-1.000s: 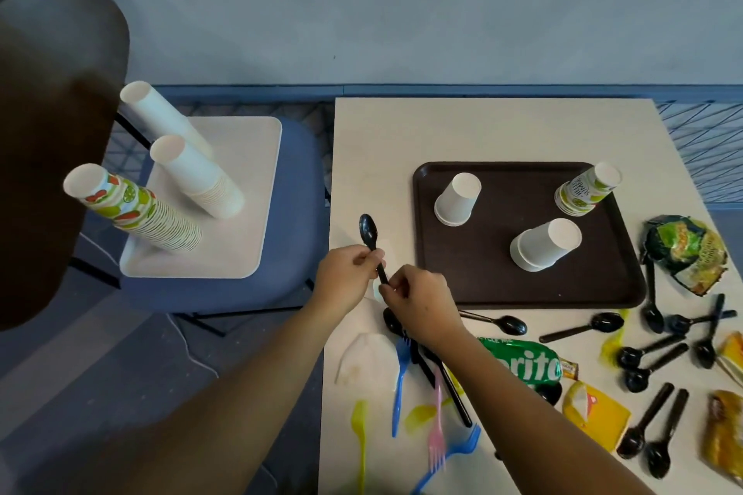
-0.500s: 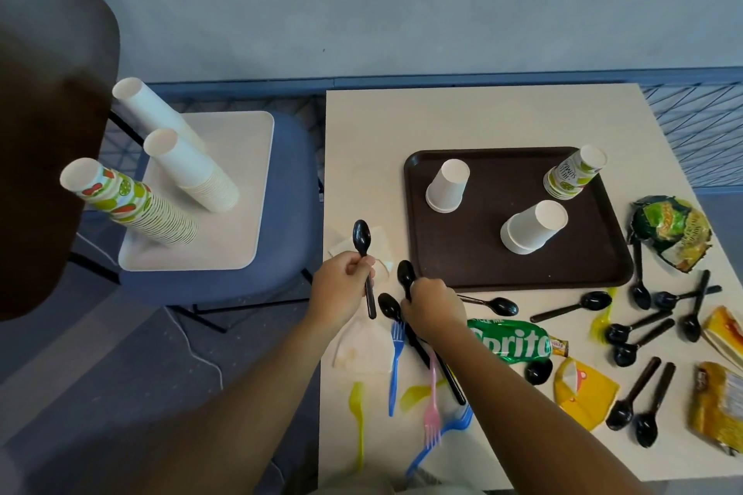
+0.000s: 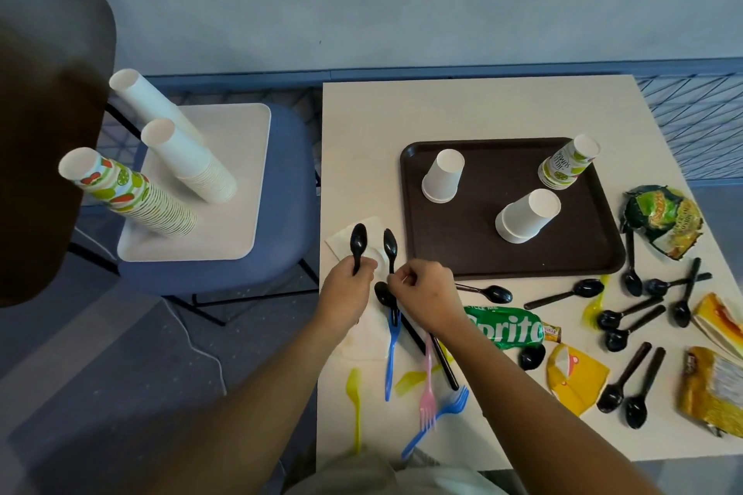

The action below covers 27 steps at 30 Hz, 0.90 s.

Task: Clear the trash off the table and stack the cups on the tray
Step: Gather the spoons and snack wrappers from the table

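Note:
My left hand (image 3: 347, 287) grips a black plastic spoon (image 3: 358, 243) upright at the table's left edge. Beside it my right hand (image 3: 428, 293) pinches the handle of a second black spoon (image 3: 390, 247), bowl up. The dark brown tray (image 3: 579, 253) holds upside-down cups: a white one (image 3: 442, 175) at its left, a white stack (image 3: 526, 215) in the middle and a printed stack (image 3: 567, 163) at its back right. Trash lies along the front: a green Sprite wrapper (image 3: 506, 328), a yellow wrapper (image 3: 575, 380), a green snack bag (image 3: 663, 219) and golden packets (image 3: 711, 390).
Several black spoons (image 3: 627, 386) and coloured forks (image 3: 428, 390) are scattered over the table's front. White napkins (image 3: 362, 338) lie under my hands. A blue chair (image 3: 281, 253) to the left carries a white tray (image 3: 237, 181) with three tall cup stacks (image 3: 132, 193).
My right hand lifted a second black spoon off the pile and raised it beside the one in my left hand. My left hand stayed near the table's left edge.

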{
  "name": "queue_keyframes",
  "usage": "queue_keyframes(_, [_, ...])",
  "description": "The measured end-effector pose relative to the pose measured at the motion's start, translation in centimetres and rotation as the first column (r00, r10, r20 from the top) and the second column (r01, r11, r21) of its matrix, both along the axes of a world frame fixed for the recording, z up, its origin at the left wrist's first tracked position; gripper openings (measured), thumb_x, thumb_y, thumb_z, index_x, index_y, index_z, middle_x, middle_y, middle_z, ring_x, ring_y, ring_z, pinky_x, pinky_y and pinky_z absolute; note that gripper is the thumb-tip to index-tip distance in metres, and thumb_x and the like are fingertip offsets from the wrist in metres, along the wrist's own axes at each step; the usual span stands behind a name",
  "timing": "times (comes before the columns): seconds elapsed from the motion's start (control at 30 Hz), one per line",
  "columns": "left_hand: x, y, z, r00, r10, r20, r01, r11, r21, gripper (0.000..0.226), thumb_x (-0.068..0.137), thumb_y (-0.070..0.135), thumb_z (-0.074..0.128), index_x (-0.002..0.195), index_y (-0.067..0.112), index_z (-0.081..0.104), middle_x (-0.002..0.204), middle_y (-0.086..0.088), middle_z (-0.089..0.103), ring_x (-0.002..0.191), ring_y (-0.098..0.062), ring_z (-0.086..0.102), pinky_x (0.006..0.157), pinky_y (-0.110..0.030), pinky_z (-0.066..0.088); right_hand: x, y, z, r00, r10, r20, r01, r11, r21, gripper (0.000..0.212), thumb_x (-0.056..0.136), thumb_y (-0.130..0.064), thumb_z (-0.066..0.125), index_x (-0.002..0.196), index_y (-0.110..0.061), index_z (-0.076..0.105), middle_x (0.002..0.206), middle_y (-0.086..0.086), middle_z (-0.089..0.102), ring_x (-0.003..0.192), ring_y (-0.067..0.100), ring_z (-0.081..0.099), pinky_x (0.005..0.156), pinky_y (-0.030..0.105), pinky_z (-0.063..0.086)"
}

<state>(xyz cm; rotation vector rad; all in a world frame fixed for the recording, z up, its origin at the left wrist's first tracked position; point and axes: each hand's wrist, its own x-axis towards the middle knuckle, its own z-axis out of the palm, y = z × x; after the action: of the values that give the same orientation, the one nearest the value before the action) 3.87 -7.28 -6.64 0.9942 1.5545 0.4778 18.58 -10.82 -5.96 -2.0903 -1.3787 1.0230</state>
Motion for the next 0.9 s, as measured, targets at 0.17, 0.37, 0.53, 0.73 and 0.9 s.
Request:
queue_keyframes(0.17, [0.8, -0.9, 0.7, 0.979, 0.037, 0.198, -0.027, 0.998, -0.049, 0.036, 0.098, 0.043, 0.064, 0.096, 0.009, 0.075, 0.064, 0.002, 0.056, 0.059, -0.012, 0.049, 0.061, -0.030, 0.042, -0.8, -1.1, 0.4, 0.996, 0.060, -0.067, -0.058, 0.998, 0.039, 0.012, 0.085, -0.025, 0.071, 0.077, -0.016, 0.070, 0.067, -0.005, 0.066, 0.063, 0.010, 0.061, 0.055, 0.013, 0.041])
queue_keyframes(0.37, [0.5, -1.6, 0.6, 0.977, 0.066, 0.202, -0.068, 0.998, 0.006, 0.030, 0.102, 0.038, 0.061, 0.100, 0.015, 0.079, 0.054, 0.016, 0.058, 0.061, -0.011, 0.047, 0.063, -0.027, 0.042, -0.2, -2.0, -0.1, 0.994, 0.088, -0.062, -0.085, 0.995, 0.053, 0.012, 0.089, -0.024, 0.063, 0.081, -0.018, 0.069, 0.073, -0.004, 0.067, 0.067, 0.012, 0.061, 0.062, 0.027, 0.048])
queue_keyframes(0.53, [-0.6, -1.9, 0.3, 0.983, 0.107, 0.148, -0.110, 0.994, 0.008, 0.034, 0.102, 0.044, 0.060, 0.100, 0.017, 0.080, 0.050, 0.019, 0.052, 0.062, -0.012, 0.042, 0.065, -0.029, 0.041, 1.3, -3.1, -2.1, 0.882, 0.325, 0.341, -0.300, 0.946, -0.124, 0.019, 0.095, -0.022, 0.056, 0.107, -0.013, 0.066, 0.109, 0.005, 0.058, 0.102, 0.025, 0.056, 0.071, 0.030, 0.043])
queue_keyframes(0.73, [-1.1, -1.9, 0.0, 0.984, 0.139, 0.113, -0.142, 0.990, 0.013, 0.036, 0.101, 0.046, 0.061, 0.096, 0.017, 0.080, 0.049, 0.018, 0.053, 0.059, -0.010, 0.043, 0.062, -0.026, 0.042, 0.8, -4.2, -3.4, 0.723, 0.483, 0.493, -0.373, 0.875, -0.309, 0.024, 0.096, -0.023, 0.050, 0.111, -0.009, 0.063, 0.119, 0.010, 0.053, 0.115, 0.034, 0.048, 0.086, 0.043, 0.046])
queue_keyframes(0.9, [-1.4, -1.9, -0.3, 0.982, 0.161, 0.096, -0.161, 0.987, -0.001, 0.036, 0.101, 0.046, 0.062, 0.093, 0.016, 0.080, 0.061, 0.014, 0.060, 0.060, -0.009, 0.048, 0.064, -0.026, 0.044, 0.3, -4.0, -4.3, 0.684, 0.476, 0.552, -0.369, 0.879, -0.301, 0.023, 0.098, -0.017, 0.047, 0.110, -0.012, 0.066, 0.115, 0.009, 0.060, 0.109, 0.031, 0.052, 0.086, 0.042, 0.044])
